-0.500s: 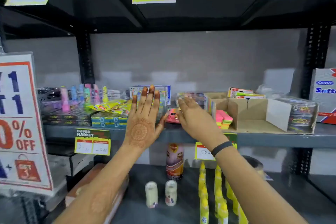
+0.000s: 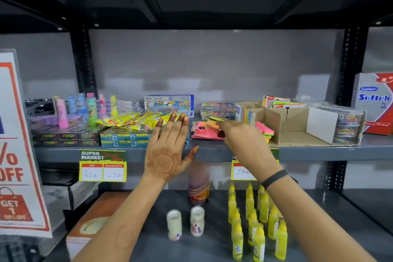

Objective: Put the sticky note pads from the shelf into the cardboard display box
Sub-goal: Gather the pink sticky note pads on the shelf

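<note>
Right hand (image 2: 238, 136) fingers pinching yellow-orange sticky note pad (image 2: 214, 120) above pink wrapped pads (image 2: 204, 132), beside open brown cardboard display box (image 2: 295, 121). Left hand (image 2: 168, 151) flat, fingers together, on grey shelf (image 2: 319, 151) edge.

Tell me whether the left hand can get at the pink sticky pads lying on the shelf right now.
Probably yes. The left hand is open and flat just beside the pink sticky pads, with nothing between them. The right hand is already on that pile, so they might crowd each other.

Right hand's fingers (image 2: 221, 132) blurred over the pink pad (image 2: 204, 132); grip unclear.
</note>
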`<state>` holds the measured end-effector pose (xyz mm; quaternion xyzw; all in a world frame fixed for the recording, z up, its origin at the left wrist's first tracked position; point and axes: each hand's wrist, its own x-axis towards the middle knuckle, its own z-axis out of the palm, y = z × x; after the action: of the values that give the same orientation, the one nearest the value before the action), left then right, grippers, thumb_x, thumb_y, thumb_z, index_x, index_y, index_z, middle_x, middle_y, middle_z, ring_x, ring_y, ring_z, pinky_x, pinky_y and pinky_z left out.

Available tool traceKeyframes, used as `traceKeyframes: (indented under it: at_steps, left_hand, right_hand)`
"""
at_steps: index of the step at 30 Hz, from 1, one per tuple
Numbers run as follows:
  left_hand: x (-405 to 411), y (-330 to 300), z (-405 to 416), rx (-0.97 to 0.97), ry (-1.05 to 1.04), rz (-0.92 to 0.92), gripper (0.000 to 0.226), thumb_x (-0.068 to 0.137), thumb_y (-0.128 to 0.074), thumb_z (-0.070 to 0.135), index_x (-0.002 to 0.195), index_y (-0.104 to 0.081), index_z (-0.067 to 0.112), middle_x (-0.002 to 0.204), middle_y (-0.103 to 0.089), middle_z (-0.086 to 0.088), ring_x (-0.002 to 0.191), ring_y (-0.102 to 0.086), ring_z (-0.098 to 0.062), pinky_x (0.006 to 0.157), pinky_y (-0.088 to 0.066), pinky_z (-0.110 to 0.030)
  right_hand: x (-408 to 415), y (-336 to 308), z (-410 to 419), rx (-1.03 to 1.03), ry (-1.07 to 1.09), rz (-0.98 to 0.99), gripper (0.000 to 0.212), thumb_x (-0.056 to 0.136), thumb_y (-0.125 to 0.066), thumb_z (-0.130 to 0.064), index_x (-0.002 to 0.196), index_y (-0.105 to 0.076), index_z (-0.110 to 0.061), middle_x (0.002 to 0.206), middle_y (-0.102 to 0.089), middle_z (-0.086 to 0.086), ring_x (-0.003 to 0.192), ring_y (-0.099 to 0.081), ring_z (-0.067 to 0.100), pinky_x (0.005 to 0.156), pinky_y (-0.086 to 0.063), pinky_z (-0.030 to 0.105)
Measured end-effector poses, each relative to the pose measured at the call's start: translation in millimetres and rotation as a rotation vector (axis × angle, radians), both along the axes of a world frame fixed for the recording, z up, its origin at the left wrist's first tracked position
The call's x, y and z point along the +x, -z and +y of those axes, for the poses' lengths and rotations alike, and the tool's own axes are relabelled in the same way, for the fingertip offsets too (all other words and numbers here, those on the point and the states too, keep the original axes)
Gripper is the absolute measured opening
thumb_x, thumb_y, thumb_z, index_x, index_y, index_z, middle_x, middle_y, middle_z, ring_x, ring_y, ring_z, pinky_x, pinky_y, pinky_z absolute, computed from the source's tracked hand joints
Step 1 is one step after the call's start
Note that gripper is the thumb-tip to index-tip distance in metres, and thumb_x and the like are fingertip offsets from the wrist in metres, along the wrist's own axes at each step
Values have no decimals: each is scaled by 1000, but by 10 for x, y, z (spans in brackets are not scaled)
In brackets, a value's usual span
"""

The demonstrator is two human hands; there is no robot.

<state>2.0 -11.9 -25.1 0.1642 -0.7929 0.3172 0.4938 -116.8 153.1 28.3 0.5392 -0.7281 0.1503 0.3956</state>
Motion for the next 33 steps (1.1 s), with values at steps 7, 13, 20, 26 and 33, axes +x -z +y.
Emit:
traceKeyframes:
  at_steps: [7, 13, 20, 26, 33]
  left_hand:
    - [-5, 4, -17, -27, 17, 24, 69, 98, -25, 51, 135, -50, -1, 131, -58, -17, 124, -53, -32, 104, -34, -48]
    - [-13, 24, 7, 34, 28, 40, 66, 100, -25, 49, 135, -52, 0, 127, -61, -16, 120, -55, -31, 97, -38, -46]
    - [-16, 37, 14, 56, 44, 42, 66, 100, -23, 49, 133, -54, 0, 124, -63, -16, 116, -57, -32, 95, -39, -46]
    - [-14, 38, 14, 69, 46, 39, 64, 100, -24, 47, 133, -53, 0, 123, -63, -16, 115, -57, -32, 96, -39, -46]
    - [1, 21, 46, 81, 21, 34, 63, 98, -27, 46, 130, -55, 0, 120, -64, -16, 111, -59, -32, 94, -39, -45]
  right_hand:
    - [13, -320, 613, -657, -211, 27, 29, 77, -64, 9, 104, -66, 1, 79, -73, 17, 60, -65, 27, 58, -43, 26]
    - [-561, -89, 983, -697, 51, -38, 25, 84, -55, 5, 108, -64, 2, 86, -71, 27, 66, -66, 40, 59, -53, 40]
    - [-811, 359, 980, -246, 110, -190, 35, 71, -62, 20, 99, -68, 0, 87, -72, 24, 71, -67, 39, 63, -55, 40]
    - [-722, 187, 978, -6, 197, -352, 44, 85, -48, 11, 123, -57, -9, 117, -64, 21, 98, -60, 37, 83, -48, 39]
    - [119, -6, 688, -457, -208, -221, 40, 75, -56, 16, 109, -66, -3, 109, -70, 16, 96, -66, 29, 85, -51, 38]
